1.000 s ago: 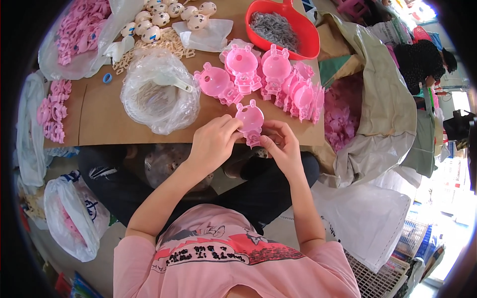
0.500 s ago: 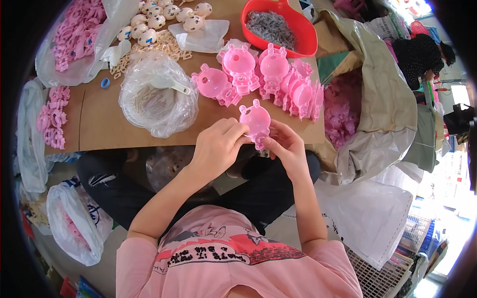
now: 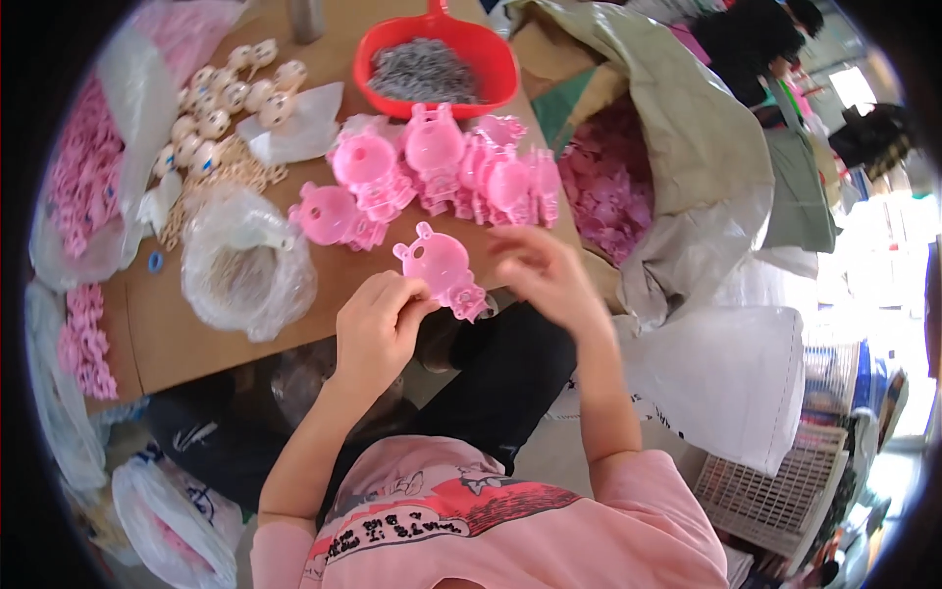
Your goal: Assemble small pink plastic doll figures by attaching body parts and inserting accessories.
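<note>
My left hand (image 3: 381, 319) is closed, pinching the side of a pink plastic animal-shaped shell (image 3: 438, 261) with two ears and a rounded hollow head. The shell is held up near the table's front edge. My right hand (image 3: 546, 277) is off to the shell's right, apart from it, its fingers spread and smeared by motion, and nothing shows in it. Just beyond both hands, more pink shells (image 3: 433, 145) stand in a cluster, several stacked together toward the right.
A red scoop-shaped tray (image 3: 505, 69) of small grey pieces stands at the back. Left of the shells are a plastic-lined bowl (image 3: 211, 285), cream chain pieces (image 3: 231, 162) and round spotted heads (image 3: 214, 123). A large sack (image 3: 711, 147) with pink parts stands open at the right.
My right hand has let go of the pink shell and moved up and right of it. My left hand still holds the shell, now tilted. The whole view has turned and shifted.
</note>
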{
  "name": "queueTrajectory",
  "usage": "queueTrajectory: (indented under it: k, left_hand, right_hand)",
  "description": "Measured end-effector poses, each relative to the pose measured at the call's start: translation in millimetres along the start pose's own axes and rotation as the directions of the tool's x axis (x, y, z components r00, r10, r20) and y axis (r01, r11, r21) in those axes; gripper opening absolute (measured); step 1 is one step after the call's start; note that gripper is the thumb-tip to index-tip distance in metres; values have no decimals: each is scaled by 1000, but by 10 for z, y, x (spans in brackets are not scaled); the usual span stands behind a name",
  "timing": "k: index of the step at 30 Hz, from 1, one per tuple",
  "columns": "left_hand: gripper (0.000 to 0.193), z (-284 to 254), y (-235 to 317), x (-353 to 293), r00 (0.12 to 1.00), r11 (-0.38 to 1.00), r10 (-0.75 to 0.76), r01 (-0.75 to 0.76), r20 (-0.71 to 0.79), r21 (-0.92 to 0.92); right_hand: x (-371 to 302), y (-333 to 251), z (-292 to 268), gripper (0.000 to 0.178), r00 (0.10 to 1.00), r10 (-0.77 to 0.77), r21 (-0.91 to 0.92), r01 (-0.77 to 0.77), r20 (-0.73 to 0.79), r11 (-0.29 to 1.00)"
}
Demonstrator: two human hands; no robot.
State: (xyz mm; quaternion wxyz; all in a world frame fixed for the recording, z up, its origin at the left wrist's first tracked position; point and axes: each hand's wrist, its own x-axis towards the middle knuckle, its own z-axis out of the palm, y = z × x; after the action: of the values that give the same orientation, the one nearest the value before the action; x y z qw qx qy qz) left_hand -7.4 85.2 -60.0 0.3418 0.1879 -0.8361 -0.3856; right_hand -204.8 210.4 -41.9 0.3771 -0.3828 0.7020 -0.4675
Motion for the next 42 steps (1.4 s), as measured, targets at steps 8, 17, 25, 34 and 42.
queueTrajectory:
  k: [8,17,25,34,42]
  left_hand:
    - [22,273,-181,120,994,954,74,-95,84,286]
    - [52,-100,61,42,968,979,-197,184,157,92]
    - [36,-258,120,256,674,311,-284,738,682,-599]
    - [65,-221,118,464,646,-258,-219,684,731,-682]
    - [61,-380,382,553,708,35,-410,642,575,-766]
  right_hand:
    - [625,1430,-1881,39,763,17,-621,-539,-647,569]
    - [943,1991,-1858,25,636,20,-621,-758,-771,200]
    - [737,105,-1145,24,603,-627,-404,479,-493,779]
    - [585,-972,-41,32,716,-611,-223,691,338,687]
    - [2472,-488,-687,17,768,-624,-865,207,-147,458]
